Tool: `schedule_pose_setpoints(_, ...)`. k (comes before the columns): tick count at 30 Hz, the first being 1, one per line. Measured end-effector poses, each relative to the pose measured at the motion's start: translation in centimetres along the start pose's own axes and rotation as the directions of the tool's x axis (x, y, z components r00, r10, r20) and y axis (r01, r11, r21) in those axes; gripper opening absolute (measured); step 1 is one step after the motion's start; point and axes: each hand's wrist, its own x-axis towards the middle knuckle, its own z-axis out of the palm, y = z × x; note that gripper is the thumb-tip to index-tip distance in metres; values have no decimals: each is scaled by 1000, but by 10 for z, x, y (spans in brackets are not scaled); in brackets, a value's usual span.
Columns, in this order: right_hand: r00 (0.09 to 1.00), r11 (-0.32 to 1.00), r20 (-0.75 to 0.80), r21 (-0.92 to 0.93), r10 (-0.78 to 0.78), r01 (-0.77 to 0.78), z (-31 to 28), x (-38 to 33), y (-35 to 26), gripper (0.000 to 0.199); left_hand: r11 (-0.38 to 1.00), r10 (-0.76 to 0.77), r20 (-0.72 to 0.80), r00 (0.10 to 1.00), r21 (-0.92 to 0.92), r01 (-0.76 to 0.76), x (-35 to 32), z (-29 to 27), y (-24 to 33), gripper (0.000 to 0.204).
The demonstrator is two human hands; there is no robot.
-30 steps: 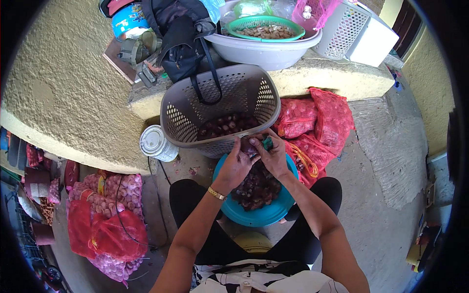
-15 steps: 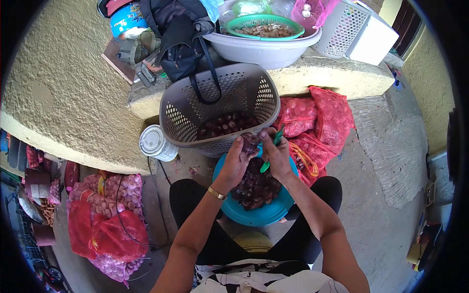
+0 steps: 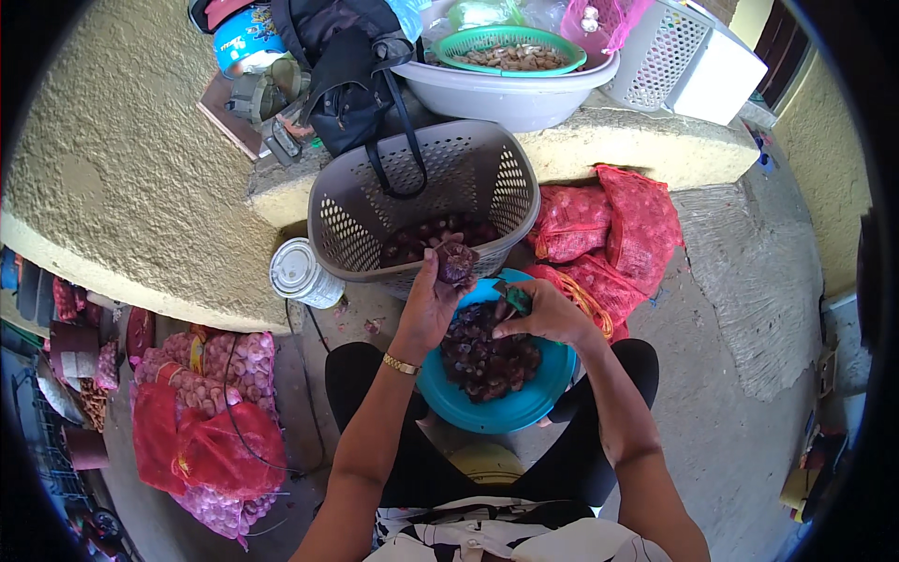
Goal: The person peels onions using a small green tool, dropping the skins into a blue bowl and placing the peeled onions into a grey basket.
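My left hand (image 3: 429, 307), with a gold band at its wrist, is closed on a dark purple onion (image 3: 456, 264) held up at the front rim of the grey-brown basket (image 3: 330, 245). Several red onions (image 3: 412, 245) lie in the bottom of that basket. To the right, over the blue basin (image 3: 487, 415), my right hand (image 3: 554, 317) is closed on a small green-handled knife (image 3: 518, 300); its blade is hard to make out. Dark onions or their skins (image 3: 482, 356) are heaped in the basin, which stands between my knees.
Red mesh sacks (image 3: 609, 225) lie right of the basket. Pink and red sacks of bulbs (image 3: 206, 412) stand at left, with a dark cable across them. A white bucket (image 3: 304, 273) sits by the ledge. On the ledge are a black bag (image 3: 346, 103) and a pale tub (image 3: 515, 98).
My hands have moved apart: the left lifted a little away to the left with the onion, the right drew back to the right and down with the knife.
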Motion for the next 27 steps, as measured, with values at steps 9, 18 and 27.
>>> schedule_pose_setpoints(9,931,946,-233,-232,-282,228,0,1,-11,29,988,-131,-145,981,-104,117,-2,11,1,50)
schedule_pose_setpoints(18,901,938,-287,-223,-325,267,-12,14,-1,43,980,-158,-34,987,115,161,-2,8,-2,46)
schedule_pose_setpoints(27,898,695,-232,-711,-374,106,-5,14,-20,61,892,-204,-108,973,390,230,-2,0,-4,59)
